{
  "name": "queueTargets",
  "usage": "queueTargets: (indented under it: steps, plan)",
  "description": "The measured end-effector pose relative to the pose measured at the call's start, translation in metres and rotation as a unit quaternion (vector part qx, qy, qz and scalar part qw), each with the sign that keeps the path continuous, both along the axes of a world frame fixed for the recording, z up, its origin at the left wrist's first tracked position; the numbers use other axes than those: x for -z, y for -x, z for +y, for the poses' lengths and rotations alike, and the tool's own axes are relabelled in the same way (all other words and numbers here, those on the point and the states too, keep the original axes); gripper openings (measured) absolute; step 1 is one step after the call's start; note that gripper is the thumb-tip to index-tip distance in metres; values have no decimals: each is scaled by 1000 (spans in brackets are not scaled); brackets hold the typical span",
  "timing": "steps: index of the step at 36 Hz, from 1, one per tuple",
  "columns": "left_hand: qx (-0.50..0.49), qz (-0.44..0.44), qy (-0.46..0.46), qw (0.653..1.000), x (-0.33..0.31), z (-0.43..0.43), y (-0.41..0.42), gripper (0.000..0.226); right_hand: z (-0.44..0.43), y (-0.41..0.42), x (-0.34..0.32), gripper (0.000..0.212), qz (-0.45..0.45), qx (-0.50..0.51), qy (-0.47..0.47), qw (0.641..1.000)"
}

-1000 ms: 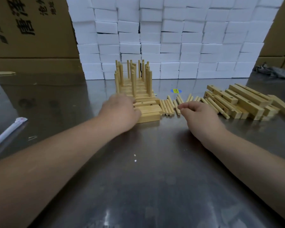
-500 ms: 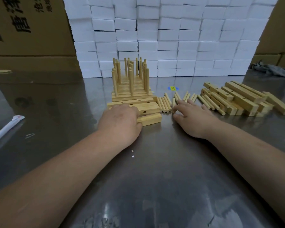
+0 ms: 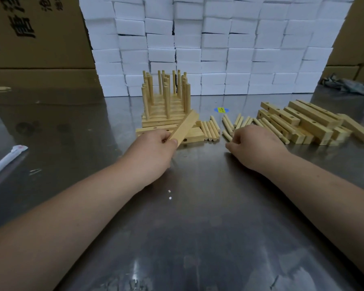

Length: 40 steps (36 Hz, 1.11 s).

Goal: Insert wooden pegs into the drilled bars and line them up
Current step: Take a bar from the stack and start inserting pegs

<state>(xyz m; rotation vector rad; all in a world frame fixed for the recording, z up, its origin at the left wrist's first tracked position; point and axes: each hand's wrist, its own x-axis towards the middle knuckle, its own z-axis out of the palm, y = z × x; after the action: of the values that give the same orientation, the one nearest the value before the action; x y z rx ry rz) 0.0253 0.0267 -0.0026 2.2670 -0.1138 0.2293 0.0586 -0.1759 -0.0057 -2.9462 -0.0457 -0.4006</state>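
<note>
At twelve o'clock I see a wall of stacked white foam blocks, with cardboard boxes at ten o'clock (dark printed characters on them). A white wrapped stick lies on the metal table at nine o'clock, a crumpled grey cloth at two, a small blue-and-yellow sticker near twelve.

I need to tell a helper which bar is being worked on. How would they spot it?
Find the wall of white boxes; before it stands a row of bars with upright pegs. The bar is in the left hand, the only one tilted and lifted.
</note>
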Motion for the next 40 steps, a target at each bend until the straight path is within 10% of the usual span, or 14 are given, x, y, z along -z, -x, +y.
queueTargets:
  steps: [10, 17, 40]
  plan:
    - [46, 53, 223, 972, -4, -6, 3, 23, 1, 5, -13, 19, -29, 84, -7, 996]
    - [44, 111, 359, 925, -10, -1, 5, 24, 17, 27, -14, 29, -138, -130, -153, 970]
    - [144, 109, 291, 940, -5, -3, 8, 29, 20, 41, -11, 23, -127, -160, -265, 942]
